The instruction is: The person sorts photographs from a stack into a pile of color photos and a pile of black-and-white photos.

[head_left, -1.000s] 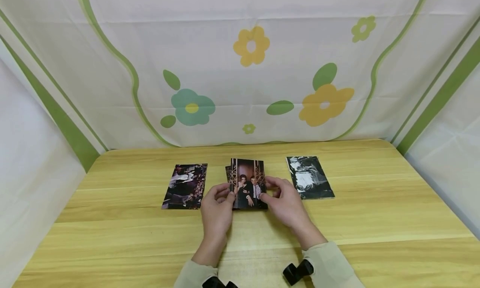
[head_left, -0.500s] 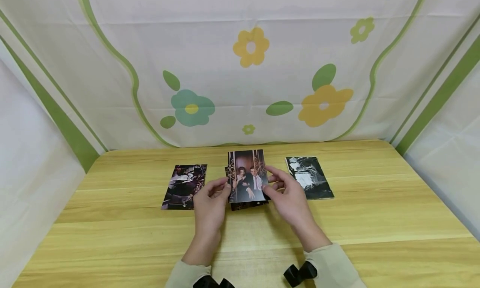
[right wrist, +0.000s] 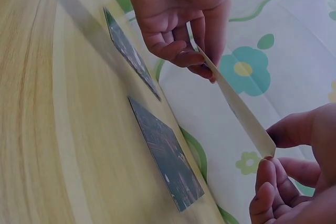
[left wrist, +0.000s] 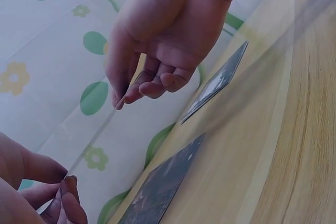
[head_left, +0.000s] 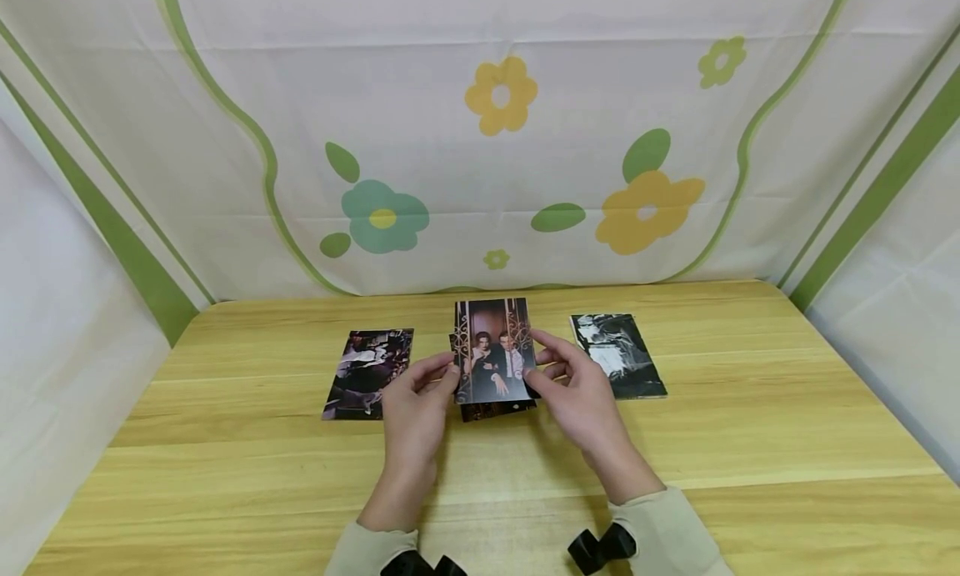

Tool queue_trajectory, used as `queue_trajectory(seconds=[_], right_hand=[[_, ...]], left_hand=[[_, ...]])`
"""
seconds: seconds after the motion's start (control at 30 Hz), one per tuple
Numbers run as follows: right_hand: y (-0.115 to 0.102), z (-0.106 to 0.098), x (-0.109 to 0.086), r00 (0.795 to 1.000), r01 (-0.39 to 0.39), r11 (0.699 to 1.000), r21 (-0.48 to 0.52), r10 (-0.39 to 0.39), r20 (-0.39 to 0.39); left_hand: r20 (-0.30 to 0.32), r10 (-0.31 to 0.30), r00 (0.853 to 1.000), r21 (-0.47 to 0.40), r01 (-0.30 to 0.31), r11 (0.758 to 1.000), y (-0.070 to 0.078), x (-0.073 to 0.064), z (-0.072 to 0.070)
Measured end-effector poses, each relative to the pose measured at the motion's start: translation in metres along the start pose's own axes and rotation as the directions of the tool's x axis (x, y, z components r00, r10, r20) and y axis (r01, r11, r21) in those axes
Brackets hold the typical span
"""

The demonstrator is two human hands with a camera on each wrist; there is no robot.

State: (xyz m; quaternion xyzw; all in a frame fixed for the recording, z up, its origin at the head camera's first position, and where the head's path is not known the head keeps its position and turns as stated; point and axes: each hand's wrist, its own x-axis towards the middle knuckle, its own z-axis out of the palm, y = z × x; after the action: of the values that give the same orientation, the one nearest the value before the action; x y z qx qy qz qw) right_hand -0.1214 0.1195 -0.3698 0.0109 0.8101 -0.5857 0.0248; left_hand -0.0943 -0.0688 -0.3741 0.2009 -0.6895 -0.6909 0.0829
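A colour photo print of two people behind ornate ironwork is held up over the middle of the table. My left hand pinches its left edge between thumb and fingers. On the opposite edge my right hand pinches it the same way. Both wrist views show the held print nearly edge-on, raised off the table. Beneath it a dark photo print lies flat, mostly covered in the head view; the right wrist view shows more of that dark print.
A colour crowd-scene photo lies on the table to the left, partly behind my left hand. On the right lies a black-and-white photo. A flower-patterned cloth rises behind the table's far edge.
Both hands have lifted the ironwork print up and away from the dark print below, uncovering its near edge. My left hand has shifted slightly left. Over the last half second little has moved.
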Motion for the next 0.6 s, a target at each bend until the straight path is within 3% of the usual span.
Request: queue_trajectory(seconds=[0.33, 0.6], right_hand=[[-0.001, 0.013, 0.000, 0.999, 0.015, 1.000, -0.012, -0.015, 0.037], [-0.011, 0.059, 0.004, 0.988, 0.082, 0.997, -0.005, -0.081, 0.133]], left_hand=[[0.001, 0.011, 1.000, 0.041, -0.011, 0.999, 0.002, 0.006, -0.017], [-0.044, -0.023, 0.999, 0.146, 0.029, 0.989, 0.002, 0.026, -0.064]])
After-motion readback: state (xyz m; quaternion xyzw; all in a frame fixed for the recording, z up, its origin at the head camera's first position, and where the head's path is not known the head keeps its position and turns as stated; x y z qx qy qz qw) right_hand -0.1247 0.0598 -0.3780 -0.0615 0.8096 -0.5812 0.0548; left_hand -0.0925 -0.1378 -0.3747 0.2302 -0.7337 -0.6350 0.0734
